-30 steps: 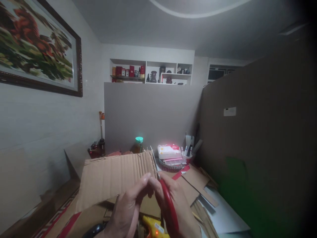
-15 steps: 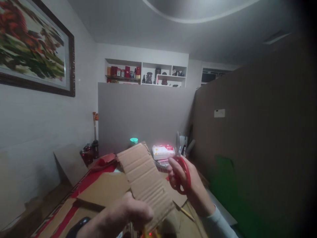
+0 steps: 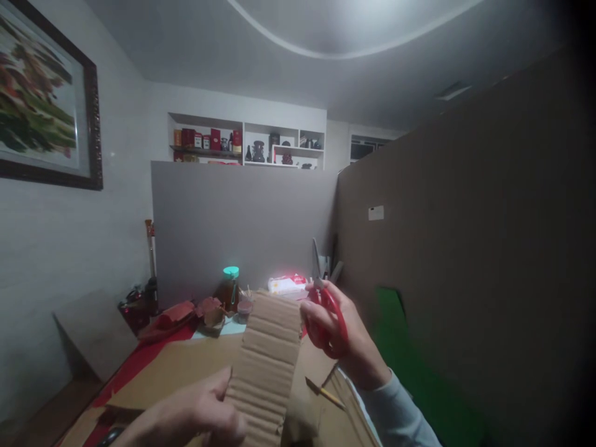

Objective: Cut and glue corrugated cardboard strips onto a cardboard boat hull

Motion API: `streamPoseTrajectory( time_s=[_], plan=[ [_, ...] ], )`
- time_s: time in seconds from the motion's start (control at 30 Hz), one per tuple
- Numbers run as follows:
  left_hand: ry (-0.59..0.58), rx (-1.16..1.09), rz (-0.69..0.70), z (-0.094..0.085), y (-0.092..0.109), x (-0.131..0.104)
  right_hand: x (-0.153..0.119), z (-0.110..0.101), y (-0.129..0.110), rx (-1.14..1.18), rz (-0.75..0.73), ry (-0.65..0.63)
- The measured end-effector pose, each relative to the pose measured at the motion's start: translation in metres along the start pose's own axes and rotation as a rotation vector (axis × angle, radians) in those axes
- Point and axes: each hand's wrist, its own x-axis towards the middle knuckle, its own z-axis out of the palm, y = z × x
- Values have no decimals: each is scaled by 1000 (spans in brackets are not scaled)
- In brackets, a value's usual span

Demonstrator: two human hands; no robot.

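Behind the cardboard strip [image 3: 267, 366] and scissors [image 3: 328, 307], seemingly a teal-lidded jar [image 3: 230, 287].

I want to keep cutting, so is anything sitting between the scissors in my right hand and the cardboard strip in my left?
Nothing visible does. The red scissors in the right hand are just right of the cardboard strip, which the left hand holds by its lower end. The gap between them looks open.

You have no lettering here that can be read. The white label [image 3: 375, 213] on the cardboard wall [image 3: 465, 236] and the red-and-white packet [image 3: 286, 284] on your desk are too blurred.
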Motion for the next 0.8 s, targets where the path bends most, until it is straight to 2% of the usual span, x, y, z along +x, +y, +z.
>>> streamPoseTrajectory(
  time_s=[0.13, 0.27, 0.3, 0.43, 0.57, 0.63, 0.73, 0.8],
  plan=[
    [-24, 81, 135, 10, 25, 8, -4, 8, 3, -9, 15, -43],
    [53, -6, 302, 30, 38, 7, -13, 28, 8, -38, 21, -43],
    [94, -28, 302, 35, 41, 3, -15, 32, 8, -46, 16, -28],
    [391, -62, 330, 50, 44, -11, -18, 46, 9, -83, -6, 74],
    [651, -118, 92, 58, 43, -12, -22, 52, 4, -110, -52, 145],
    [725, -293, 52, 60, 47, -11, -22, 51, 3, -102, -46, 114],
    [753, -564, 172, 60, 58, -14, -20, 47, 6, -54, 76, 1],
    [787, -655, 233, 59, 64, -16, -19, 48, 13, -48, 128, -83]
  ],
)
